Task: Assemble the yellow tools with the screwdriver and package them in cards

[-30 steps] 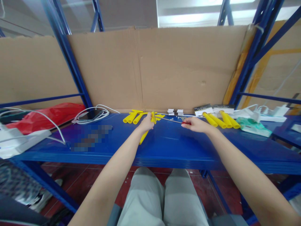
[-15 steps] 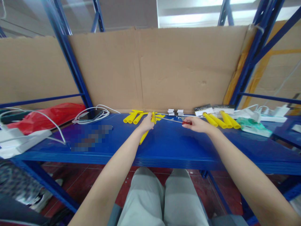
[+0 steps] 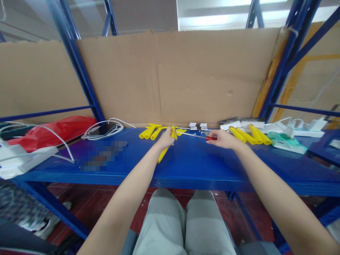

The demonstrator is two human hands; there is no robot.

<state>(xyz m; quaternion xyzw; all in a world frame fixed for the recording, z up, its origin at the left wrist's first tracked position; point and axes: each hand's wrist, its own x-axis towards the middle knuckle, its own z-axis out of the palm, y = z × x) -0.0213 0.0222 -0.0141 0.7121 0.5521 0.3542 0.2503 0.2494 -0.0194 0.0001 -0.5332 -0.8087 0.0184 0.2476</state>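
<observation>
My left hand is closed around a yellow plastic scraper, whose handle sticks out below my fingers toward the front edge. In my right hand is a screwdriver with a red handle. Its long metal shaft runs left, nearly level, and the tip meets the head of the yellow piece by my left fingers; the exact contact is too small to make out. Just left of that hand lie several more yellow handled pieces. Tiny metal bits are scattered behind the shaft.
Bundled white-and-black strips lie against the cardboard. At right are yellow handles, printed cards, a green packet and a power strip. A coiled white cable and red bag lie left.
My right hand and the screwdriver handle have shifted or turned very slightly. My left hand keeps the yellow piece in the same place.
</observation>
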